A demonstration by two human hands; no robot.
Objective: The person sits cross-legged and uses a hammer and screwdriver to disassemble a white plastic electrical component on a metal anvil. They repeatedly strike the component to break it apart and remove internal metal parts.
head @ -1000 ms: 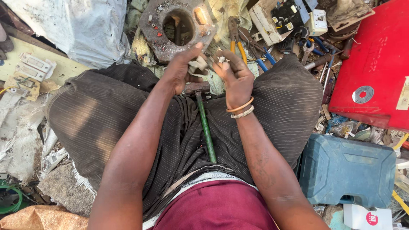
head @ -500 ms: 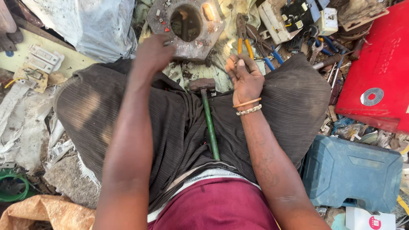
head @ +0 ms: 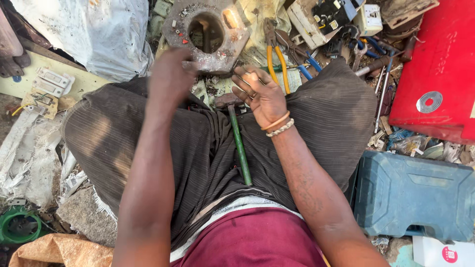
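Note:
My left hand [head: 170,79] is blurred and hovers at the near left edge of a grey metal block [head: 237,42] with a round hole in it. Whether that hand holds anything is unclear. My right hand [head: 260,94] is palm up with its fingers apart, just below the block's near edge, and beaded and orange bracelets sit on its wrist. A hammer with a green handle [head: 240,148] lies on the dark cloth between my knees, its head right beside my right hand.
Yellow-handled pliers [head: 277,59] lie right of the block among scattered tools. A red case [head: 435,74] is at the far right, with a blue tool case [head: 415,198] nearer to me. White plastic sheeting [head: 84,34] and switch plates [head: 49,81] are on the left.
The hands, together over the hammer head a second ago, have parted. The left hand went up to the block's near left edge and the right hand turned palm up.

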